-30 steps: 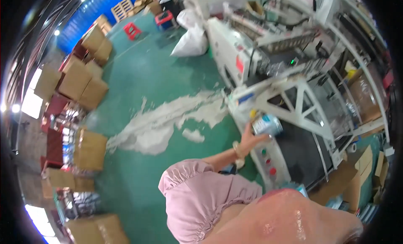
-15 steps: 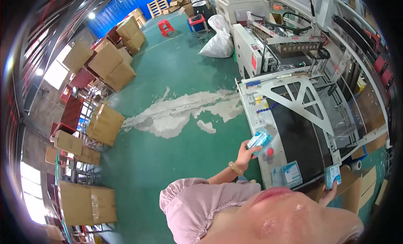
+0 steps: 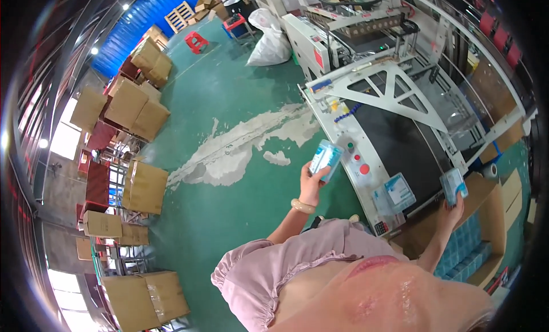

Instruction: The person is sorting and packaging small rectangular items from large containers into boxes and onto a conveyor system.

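My left hand [image 3: 310,186] gripped one blue-and-white pack [image 3: 326,159] just beside the machine's pale side panel [image 3: 361,189], green floor [image 3: 240,218] spreading wide to the left. My right hand [image 3: 450,213] gripped another pack [image 3: 454,186] near the open carton's [image 3: 496,240] rim. A third pack [image 3: 399,192] lay between, by the black belt's [image 3: 394,138] edge.

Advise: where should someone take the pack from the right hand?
Probably by the far end of the clear-blue pack, pinching its opposite side edges, coming from the far side: the right hand holds its near end, while the straight-sided far end sticks out uncovered.
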Available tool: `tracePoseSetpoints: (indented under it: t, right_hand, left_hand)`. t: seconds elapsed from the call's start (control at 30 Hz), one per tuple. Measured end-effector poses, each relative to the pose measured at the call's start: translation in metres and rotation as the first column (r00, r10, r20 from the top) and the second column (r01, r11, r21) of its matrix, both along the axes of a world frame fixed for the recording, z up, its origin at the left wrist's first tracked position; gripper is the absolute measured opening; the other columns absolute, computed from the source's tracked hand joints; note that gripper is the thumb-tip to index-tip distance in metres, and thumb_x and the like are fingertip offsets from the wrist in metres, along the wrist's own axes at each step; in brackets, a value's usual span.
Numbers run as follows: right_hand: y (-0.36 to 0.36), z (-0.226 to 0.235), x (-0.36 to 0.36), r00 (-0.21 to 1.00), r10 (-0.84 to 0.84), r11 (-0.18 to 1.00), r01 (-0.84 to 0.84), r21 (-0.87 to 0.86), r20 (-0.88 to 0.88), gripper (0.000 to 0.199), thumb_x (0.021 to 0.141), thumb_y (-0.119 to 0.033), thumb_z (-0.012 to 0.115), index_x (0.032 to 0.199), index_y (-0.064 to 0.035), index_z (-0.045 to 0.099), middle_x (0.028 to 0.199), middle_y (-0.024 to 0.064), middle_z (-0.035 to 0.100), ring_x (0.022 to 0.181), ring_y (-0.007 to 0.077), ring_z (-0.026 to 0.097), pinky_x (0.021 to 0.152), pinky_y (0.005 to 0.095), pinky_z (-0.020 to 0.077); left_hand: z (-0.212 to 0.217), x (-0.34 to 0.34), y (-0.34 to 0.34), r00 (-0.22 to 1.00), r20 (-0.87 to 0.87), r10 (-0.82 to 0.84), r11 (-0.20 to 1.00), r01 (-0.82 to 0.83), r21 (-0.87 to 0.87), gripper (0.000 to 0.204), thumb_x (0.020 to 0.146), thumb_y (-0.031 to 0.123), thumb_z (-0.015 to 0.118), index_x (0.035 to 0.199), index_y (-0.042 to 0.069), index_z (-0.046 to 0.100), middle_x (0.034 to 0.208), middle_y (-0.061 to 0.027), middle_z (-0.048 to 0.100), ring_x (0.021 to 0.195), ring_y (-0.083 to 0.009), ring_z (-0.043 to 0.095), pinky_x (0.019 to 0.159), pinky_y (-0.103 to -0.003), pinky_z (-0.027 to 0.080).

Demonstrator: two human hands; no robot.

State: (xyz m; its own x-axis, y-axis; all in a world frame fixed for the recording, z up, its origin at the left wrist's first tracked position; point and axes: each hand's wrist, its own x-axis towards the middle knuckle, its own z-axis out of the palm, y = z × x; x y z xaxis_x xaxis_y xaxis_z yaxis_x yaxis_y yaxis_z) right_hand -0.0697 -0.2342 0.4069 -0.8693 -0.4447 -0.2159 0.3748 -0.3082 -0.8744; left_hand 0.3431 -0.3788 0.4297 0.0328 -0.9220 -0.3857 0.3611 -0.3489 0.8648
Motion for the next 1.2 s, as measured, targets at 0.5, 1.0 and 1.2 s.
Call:
tracePoseSetpoints:
  t: [0.5,1.0,1.2]
  right_hand:
    - [0.011,-0.003,-0.001,0.999,0.04,0.998,-0.042,0.05,0.029,0.028,0.078,-0.026,0.066,0.099,-0.0096,0.057,0.091,0.0011,0.062,0.076,0.0114,0.056,0.062,0.0243,0.0414]
    - [0.042,-0.008,-0.001,1.0,0.023,0.999,-0.024,0.022,0.016,0.03,0.079,-0.026,0.065,0.103,-0.01,0.057,0.097,0.0027,0.059,0.083,0.0131,0.055,0.065,0.026,0.0422]
    - [0.043,-0.024,-0.012,0.999,0.035,0.998,-0.036,0.051,0.011,0.03,0.079,-0.027,0.064,0.103,-0.0105,0.056,0.101,0.0022,0.058,0.084,0.0132,0.053,0.067,0.0276,0.0423]
  left_hand:
    - [0.05,0.045,-0.052,0.56,0.542,0.626,0.621,0.061,-0.781,0.084,0.06,0.006,0.079,0.127,0.003,0.029,0.116,-0.0104,0.04,0.1,-0.0186,0.05,0.08,-0.031,0.047]
    - [0.121,0.016,-0.086,0.818,-0.532,-0.22,0.926,0.004,-0.376,0.076,0.078,0.067,0.041,0.115,0.0,0.047,0.097,-0.0139,0.059,0.085,-0.033,0.058,0.076,-0.039,0.048]
    - [0.114,0.02,-0.097,0.548,-0.772,-0.321,0.945,0.126,-0.303,0.078,0.073,0.067,0.049,0.112,0.0,0.048,0.099,-0.0105,0.057,0.084,-0.0277,0.051,0.078,-0.038,0.044]
